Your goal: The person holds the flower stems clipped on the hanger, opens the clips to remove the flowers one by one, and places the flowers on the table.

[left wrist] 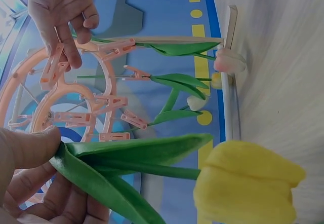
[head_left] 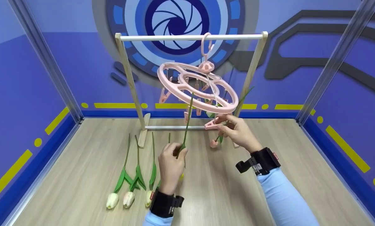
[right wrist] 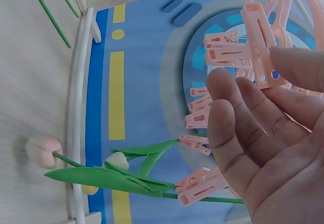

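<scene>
My left hand (head_left: 171, 166) pinches a yellow tulip (left wrist: 248, 183) by its leaves and stem. The bloom points down and the bare stem (head_left: 189, 121) rises toward the front rim of a pink round clip hanger (head_left: 187, 96). At that rim's right part, my right hand (head_left: 239, 131) holds a pink clothespin (right wrist: 260, 46) between thumb and fingers. Beside this hand, a pink tulip (head_left: 214, 143) hangs bloom-down from another clip. In the left wrist view, a white tulip (left wrist: 196, 102) and another yellow tulip (left wrist: 216, 80) also hang from clips.
The hanger hooks over the top bar (head_left: 162, 38) of a wooden rack and tilts down to the right. Several tulips lie on the table (head_left: 80, 175) at the left, among them a white tulip (head_left: 112, 201). Blue panels (head_left: 24, 94) enclose the table.
</scene>
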Tool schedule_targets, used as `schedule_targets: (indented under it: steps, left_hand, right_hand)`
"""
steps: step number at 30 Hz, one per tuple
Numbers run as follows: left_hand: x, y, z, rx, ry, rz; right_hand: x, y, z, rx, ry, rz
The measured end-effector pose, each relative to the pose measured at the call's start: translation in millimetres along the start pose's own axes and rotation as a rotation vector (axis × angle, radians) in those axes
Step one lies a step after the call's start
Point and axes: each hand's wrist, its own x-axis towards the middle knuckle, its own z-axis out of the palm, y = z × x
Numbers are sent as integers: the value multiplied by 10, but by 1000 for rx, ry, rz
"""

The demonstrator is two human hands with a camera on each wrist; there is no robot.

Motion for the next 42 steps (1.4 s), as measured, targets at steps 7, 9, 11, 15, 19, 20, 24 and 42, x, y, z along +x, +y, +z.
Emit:
schedule_targets:
  steps: [7, 9, 11, 15, 19, 20, 24, 42]
  left_hand:
    - [-6, -31, -104, 13, -3, -13]
    - [-4, -37, -135, 10, -10, -30]
    - [-1, -47, -160, 13, -10, -38]
    - [-5, -78, -190, 23, -5, -31]
    - [-4, -97, -201, 17, 7, -17]
    - [-1, -99, -201, 15, 7, -17]
    - [9, -104, -201, 2, 8, -16]
    - [52, -172, -275, -2, 50, -62]
  right_hand:
    - [-23, 29, -23, -4, 12, 11]
    - [-25, 41, -24, -8, 18, 13]
    - [-32, 54, -25, -6, 23, 12]
    - [-52, 79, -30, 7, 30, 4]
    - [-70, 97, -37, 16, 35, 2]
    - [-76, 99, -41, 24, 38, 2]
    - [-100, 104, -49, 41, 49, 9]
    - [-419, 261, 61, 74, 94, 47]
